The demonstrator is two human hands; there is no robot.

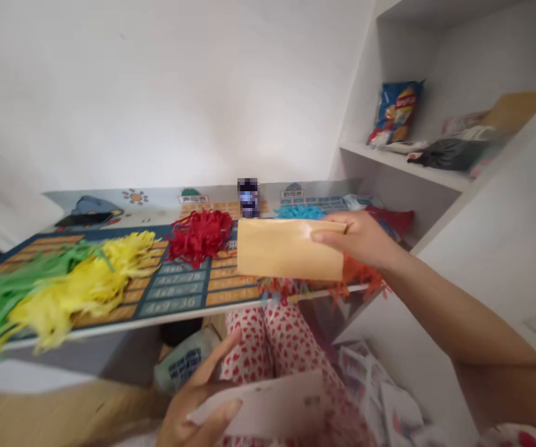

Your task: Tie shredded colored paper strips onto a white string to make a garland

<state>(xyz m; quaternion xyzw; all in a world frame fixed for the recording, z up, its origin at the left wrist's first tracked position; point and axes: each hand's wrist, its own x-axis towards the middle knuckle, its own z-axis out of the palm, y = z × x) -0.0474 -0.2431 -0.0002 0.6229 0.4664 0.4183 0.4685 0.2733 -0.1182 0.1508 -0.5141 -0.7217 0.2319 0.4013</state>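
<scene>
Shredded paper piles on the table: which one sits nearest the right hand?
The orange pile, showing just under the right hand and its tan envelope. Blue, red, yellow and green piles lie farther away.

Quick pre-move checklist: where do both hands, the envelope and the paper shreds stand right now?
1. Right hand grips brown envelope at its edge: ok.
2. Envelope held above the table, level: ok.
3. Left hand holds white card over the lap: ok.
4. Orange shreds partly hidden behind the envelope: cannot tell their extent.
5. Red shreds, yellow shreds and green shreds lie in separate piles: ok.
</scene>
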